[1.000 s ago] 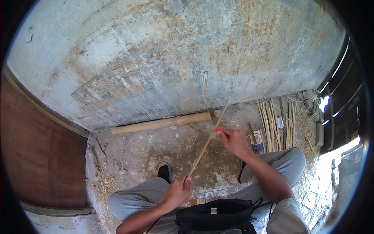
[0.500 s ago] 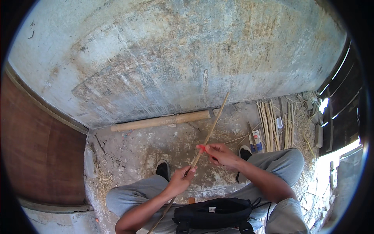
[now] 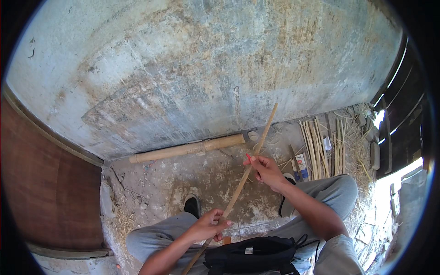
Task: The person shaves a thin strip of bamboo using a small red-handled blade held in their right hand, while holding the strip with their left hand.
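Note:
A long, thin bamboo strip (image 3: 239, 190) slants from low by my lap up toward the wall at the far right. My left hand (image 3: 210, 225) is closed loosely around its lower part, thumb toward the right. Higher up, my right hand (image 3: 267, 173) pinches a small red piece (image 3: 248, 157) beside the strip. What the red piece is cannot be made out, and most of it is hidden by my fingers. A black bag (image 3: 250, 253) lies across my lap below both hands.
A thick bamboo pole (image 3: 188, 149) lies along the stained wall (image 3: 220, 68). To the right are a bundle of split bamboo strips (image 3: 314, 149), a dark blade-like tool (image 3: 295, 161), a printed packet (image 3: 302, 166) and straw (image 3: 362, 153). A brown panel (image 3: 50, 183) stands at left.
My right hand has moved up along the strip with the red piece. My left hand has slid lower and toward me, its grip loosening. The strip has turned slightly, showing a broader face.

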Motion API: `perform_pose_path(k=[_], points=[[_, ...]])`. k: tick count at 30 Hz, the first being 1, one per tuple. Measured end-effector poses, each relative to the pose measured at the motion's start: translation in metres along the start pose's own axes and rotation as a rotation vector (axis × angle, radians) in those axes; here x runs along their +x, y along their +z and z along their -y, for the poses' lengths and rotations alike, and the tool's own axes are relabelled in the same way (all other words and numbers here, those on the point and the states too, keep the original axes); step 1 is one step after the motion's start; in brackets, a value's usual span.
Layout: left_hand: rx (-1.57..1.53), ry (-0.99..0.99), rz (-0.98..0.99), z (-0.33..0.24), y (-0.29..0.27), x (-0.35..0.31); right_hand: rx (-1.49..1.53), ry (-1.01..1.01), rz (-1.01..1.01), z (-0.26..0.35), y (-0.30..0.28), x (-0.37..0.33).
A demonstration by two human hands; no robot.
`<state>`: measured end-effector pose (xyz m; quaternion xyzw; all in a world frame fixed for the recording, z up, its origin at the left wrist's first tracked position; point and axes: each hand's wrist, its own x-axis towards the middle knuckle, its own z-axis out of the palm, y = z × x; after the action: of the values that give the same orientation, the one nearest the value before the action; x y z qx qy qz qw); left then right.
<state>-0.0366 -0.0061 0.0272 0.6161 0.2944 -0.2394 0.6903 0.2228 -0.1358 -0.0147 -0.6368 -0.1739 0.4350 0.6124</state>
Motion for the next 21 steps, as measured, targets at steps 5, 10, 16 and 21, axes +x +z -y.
perform_pose_path(k=[5,10,16,21], points=[[-0.038,0.019,-0.03,0.007,-0.002,-0.001,0.036,-0.026,-0.087,0.013,-0.004,0.002],[-0.031,-0.005,0.061,0.017,-0.004,0.0,0.095,-0.08,-0.183,0.02,-0.018,0.01],[-0.083,0.055,0.037,0.012,-0.004,0.002,0.106,-0.142,-0.25,0.033,-0.039,0.019],[-0.13,0.144,-0.003,0.007,0.0,0.003,0.104,-0.189,-0.257,0.031,-0.038,0.018]])
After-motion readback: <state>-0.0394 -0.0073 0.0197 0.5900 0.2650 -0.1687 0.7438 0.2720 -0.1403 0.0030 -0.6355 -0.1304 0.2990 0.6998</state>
